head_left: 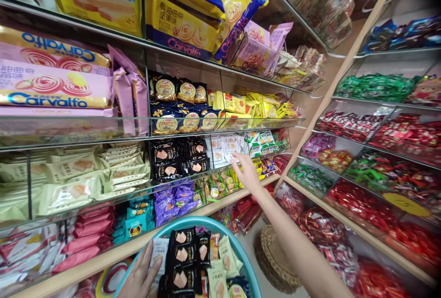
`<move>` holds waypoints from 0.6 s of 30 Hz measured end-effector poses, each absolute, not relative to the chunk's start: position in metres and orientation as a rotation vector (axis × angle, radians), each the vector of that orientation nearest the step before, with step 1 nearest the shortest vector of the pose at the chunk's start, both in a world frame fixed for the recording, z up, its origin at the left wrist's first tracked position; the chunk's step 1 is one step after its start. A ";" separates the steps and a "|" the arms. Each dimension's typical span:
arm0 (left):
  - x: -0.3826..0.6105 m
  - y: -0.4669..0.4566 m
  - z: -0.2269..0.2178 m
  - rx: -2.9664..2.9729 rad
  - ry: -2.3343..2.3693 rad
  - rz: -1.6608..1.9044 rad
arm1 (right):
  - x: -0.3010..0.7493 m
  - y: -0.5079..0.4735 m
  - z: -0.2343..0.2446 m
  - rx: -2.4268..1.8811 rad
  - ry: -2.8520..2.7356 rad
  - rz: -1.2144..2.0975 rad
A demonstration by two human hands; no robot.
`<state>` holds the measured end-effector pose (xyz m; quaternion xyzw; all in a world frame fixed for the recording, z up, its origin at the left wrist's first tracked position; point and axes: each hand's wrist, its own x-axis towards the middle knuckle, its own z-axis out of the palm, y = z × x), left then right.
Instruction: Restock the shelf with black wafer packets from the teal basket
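My right hand [246,172] reaches out to the snack shelf, fingers stretched and apart, holding nothing. Its fingertips are close to the white snack packs [223,147] and the yellow-green packs [220,184] below them. My left hand [142,274] lies at the bottom of the view on the rim of a teal basket [206,222]; the fingers lie flat on a pale packet inside it. The basket holds black biscuit packs [182,254] and pale green packs [225,254]. More black biscuit packs [179,157] sit on the shelf left of my right hand.
Glass-fronted shelves on the left carry pink Carvalfo boxes [51,84], cream packs [89,174], blue-gold packs [182,105] and purple packs [174,199]. Sloped candy bins [379,151] fill the right wall. A woven basket [275,261] stands on the floor in the narrow aisle.
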<state>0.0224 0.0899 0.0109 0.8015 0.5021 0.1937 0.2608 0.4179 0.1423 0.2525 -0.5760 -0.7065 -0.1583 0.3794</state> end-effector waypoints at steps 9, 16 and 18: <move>0.023 0.076 0.012 1.797 1.404 0.847 | 0.457 0.210 0.282 -1.797 -2.055 -0.628; 0.022 0.062 0.037 1.662 1.483 0.793 | 0.458 0.223 0.277 -1.854 -2.131 -0.712; 0.022 0.059 0.041 1.649 1.494 0.811 | 0.459 0.225 0.277 -1.865 -2.142 -0.732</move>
